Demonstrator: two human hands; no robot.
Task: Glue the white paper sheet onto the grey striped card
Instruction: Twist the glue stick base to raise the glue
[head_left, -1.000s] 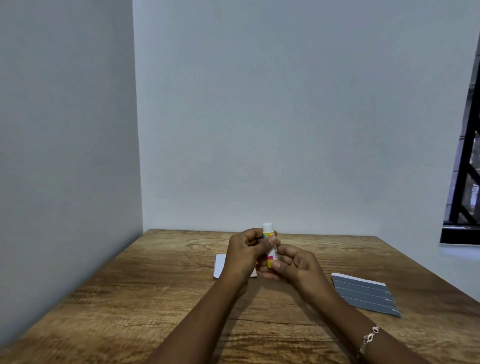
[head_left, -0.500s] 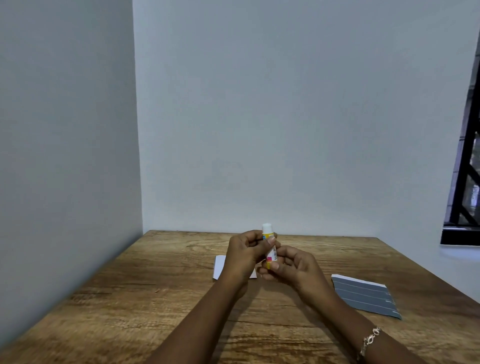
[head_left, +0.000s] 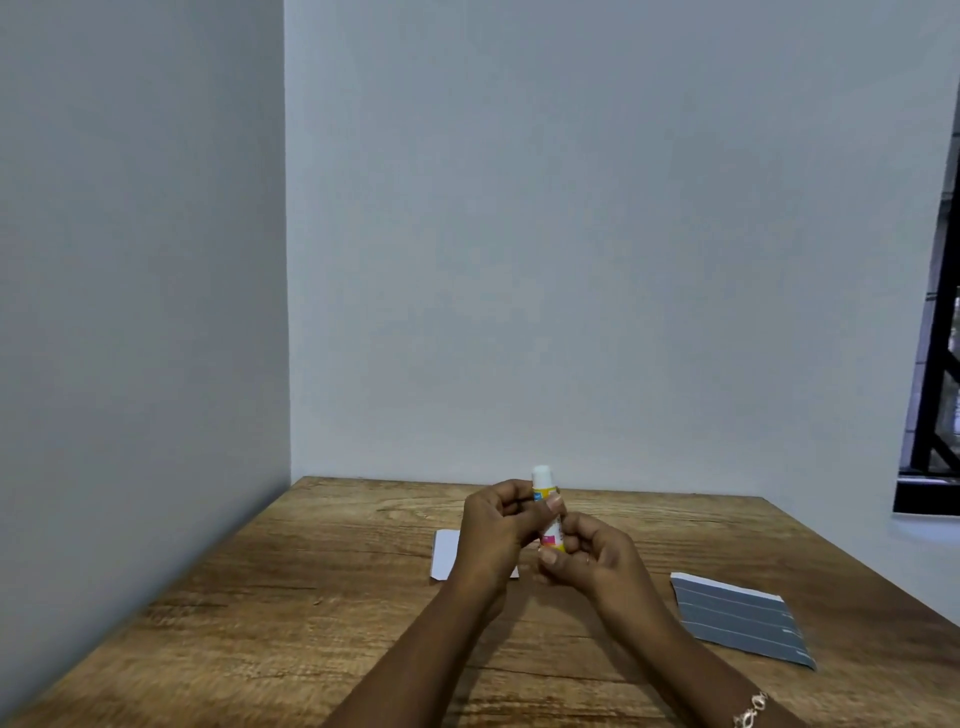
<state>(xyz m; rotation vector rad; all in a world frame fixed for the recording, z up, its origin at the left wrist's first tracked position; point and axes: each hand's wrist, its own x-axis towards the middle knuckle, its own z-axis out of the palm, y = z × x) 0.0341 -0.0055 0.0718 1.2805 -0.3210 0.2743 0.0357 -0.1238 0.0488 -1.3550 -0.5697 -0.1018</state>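
Glue stick (head_left: 542, 483) upright between both hands above wooden table (head_left: 311, 597) | left hand (head_left: 493, 535) fingers curled round its upper barrel, white cap clear above them | right hand (head_left: 587, 561) pinches its base | white paper sheet (head_left: 445, 553) flat behind left hand | grey striped card (head_left: 737, 618) flat, apart to the right

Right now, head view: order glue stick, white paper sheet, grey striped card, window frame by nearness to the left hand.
1. glue stick, gripped by the left hand
2. white paper sheet, just behind it
3. grey striped card, to the right
4. window frame, far right
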